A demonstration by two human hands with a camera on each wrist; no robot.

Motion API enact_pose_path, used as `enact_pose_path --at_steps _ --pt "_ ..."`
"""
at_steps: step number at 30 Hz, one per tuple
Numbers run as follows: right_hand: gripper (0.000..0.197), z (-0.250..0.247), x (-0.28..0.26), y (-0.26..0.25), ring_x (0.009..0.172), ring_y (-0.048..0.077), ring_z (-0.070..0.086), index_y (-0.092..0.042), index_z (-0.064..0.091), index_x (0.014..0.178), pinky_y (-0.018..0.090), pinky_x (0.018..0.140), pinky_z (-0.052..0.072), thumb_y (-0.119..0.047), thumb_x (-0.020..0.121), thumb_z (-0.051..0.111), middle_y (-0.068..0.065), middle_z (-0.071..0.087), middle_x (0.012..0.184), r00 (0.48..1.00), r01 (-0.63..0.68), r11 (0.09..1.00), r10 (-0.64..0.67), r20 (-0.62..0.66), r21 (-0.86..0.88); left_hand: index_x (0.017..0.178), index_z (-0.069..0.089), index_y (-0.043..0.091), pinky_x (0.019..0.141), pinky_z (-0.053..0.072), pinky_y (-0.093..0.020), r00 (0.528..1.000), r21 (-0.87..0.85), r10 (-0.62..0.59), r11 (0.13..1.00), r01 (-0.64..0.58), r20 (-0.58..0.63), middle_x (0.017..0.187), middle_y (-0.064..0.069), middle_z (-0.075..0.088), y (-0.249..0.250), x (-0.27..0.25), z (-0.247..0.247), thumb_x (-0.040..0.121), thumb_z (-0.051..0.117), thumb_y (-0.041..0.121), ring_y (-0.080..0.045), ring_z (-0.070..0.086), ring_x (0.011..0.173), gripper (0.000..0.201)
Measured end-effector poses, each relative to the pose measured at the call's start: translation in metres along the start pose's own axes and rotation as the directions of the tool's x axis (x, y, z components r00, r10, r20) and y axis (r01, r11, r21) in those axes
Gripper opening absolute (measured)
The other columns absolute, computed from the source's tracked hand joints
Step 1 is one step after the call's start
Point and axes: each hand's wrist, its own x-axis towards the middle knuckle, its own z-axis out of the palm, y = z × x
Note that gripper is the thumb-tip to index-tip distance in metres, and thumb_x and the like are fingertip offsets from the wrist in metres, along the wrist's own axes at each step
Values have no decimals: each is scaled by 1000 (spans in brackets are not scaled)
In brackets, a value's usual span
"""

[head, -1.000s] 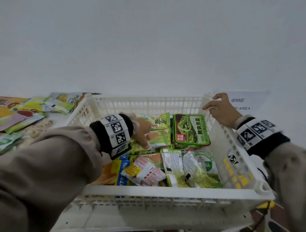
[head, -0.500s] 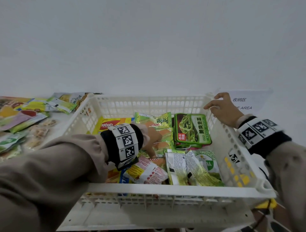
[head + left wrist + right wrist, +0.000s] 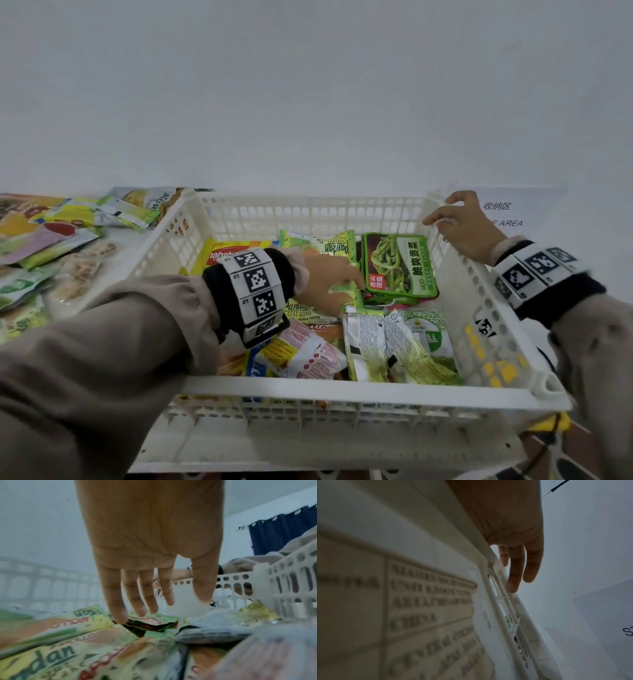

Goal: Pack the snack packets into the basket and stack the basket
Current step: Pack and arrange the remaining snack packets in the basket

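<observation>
White wall backs the desk [image 3: 113,260]. Basket [image 3: 342,385] holds snack packets [image 3: 399,270]; left hand [image 3: 325,284], fingers straight, touches them. Right hand [image 3: 467,228] grips the rim at 2 o'clock.

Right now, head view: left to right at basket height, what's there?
loose snack packets on the table → basket's left wall → left hand inside the basket → dark green packet → right hand on the basket's right rim → paper sign.
</observation>
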Motion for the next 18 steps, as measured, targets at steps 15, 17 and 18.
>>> enact_pose_path --at_steps 15,17,18 --pt "26 0 -2 -2 86 32 55 -12 63 98 37 81 46 -5 95 37 -7 20 116 1000 7 1000 -7 -7 5 144 27 21 103 33 -29 990 27 81 996 -85 111 142 -5 39 28 9 0 81 67 17 -21 39 128 76" --pt "25 0 -2 -2 89 33 56 -14 61 95 38 82 46 -6 95 38 -7 20 116 1000 5 1000 -5 -5 17 138 37 14 96 38 -27 993 5 51 999 -52 104 131 -4 49 27 6 -6 81 68 21 -20 48 118 65" --pt "24 0 -2 -2 90 33 56 -15 60 94 39 82 46 -6 95 38 -7 20 116 1000 3 1000 -3 -3 26 131 46 10 86 39 -24 994 -12 44 999 -43 98 115 -3 55 26 4 -10 81 68 22 -18 53 103 56"
